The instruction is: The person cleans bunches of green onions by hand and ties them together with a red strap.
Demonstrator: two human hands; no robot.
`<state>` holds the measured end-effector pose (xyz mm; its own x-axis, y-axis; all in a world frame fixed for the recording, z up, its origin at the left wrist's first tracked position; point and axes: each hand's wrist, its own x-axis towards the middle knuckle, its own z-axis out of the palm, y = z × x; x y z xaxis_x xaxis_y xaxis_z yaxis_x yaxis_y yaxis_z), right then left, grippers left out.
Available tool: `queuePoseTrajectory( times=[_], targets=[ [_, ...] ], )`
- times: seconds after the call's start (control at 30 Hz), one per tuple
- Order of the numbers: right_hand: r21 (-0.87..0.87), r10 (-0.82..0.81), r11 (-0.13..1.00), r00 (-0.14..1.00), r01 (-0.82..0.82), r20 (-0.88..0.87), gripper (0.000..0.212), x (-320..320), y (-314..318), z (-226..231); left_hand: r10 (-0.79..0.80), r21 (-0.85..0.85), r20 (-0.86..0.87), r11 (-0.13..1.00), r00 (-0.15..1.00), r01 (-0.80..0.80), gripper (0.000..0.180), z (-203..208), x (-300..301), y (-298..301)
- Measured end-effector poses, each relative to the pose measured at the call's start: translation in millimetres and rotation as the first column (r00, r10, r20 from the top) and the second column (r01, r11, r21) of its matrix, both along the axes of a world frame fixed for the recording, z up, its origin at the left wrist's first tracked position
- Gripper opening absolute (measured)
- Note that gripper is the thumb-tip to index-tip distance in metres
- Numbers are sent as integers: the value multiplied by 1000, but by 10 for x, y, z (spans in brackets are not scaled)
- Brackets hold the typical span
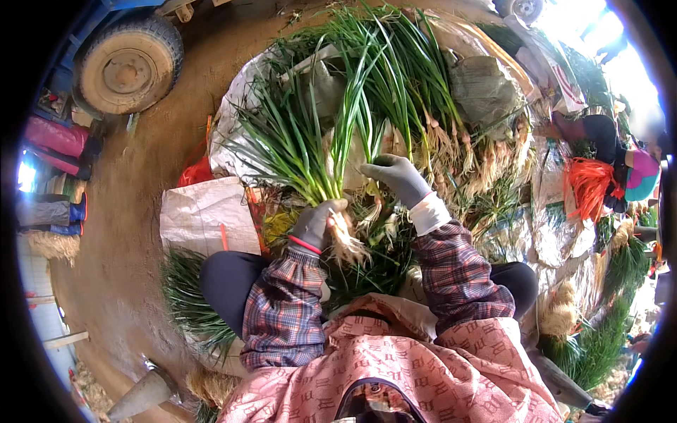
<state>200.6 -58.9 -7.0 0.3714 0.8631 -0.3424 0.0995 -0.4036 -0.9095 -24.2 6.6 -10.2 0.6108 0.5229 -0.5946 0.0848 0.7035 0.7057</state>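
My gloved left hand (314,224) is closed round a bunch of green garlic (300,151). The long leaves fan up and away, while the pale bulbs and roots (345,241) hang out below the fist. To its right, my gloved right hand (400,179) pinches a single green garlic stalk (368,137), whose lower end hangs beneath the fingers. Beyond both hands lies a pile of green garlic (391,77), with its rooty ends (486,151) toward the right. Loose leaves and trimmings (370,257) lie between my forearms.
A white sack (204,215) lies left of my knee, near more green garlic (190,289). Red-orange ties (592,185) hang beside a person at right. Tied bundles (560,310) lie lower right. A vehicle wheel (128,65) stands far left; other people's legs (53,211) show below it.
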Motion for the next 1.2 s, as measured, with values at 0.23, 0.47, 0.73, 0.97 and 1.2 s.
queuePoseTrajectory(
  times=[0.23, 0.47, 0.73, 0.97, 1.2],
  targets=[
    [217, 147, 970, 977, -111, -158, 65, -299, -14, -30, 121, -327, 504, 943, 855, 59, 27, -112, 143, -92],
    [-149, 541, 822, 835, -550, -98, 42, -7, -597, -352, 111, -340, 378, 940, 919, 26, 26, -291, 17, 44],
    [-677, 774, 614, 478, -405, 415, 39, 68, -668, 68, -23, -218, 171, 974, 985, 61, 25, -296, 113, 4],
    [-117, -107, 977, 880, 181, 463, 45, -38, 197, 121, 124, 341, -381, 940, 916, 15, 9, -249, 198, 17],
    [87, -5, 996, 947, 35, -321, 37, -271, -77, -109, 170, -269, 134, 954, 976, -129, 19, -225, 156, -149]
  ],
)
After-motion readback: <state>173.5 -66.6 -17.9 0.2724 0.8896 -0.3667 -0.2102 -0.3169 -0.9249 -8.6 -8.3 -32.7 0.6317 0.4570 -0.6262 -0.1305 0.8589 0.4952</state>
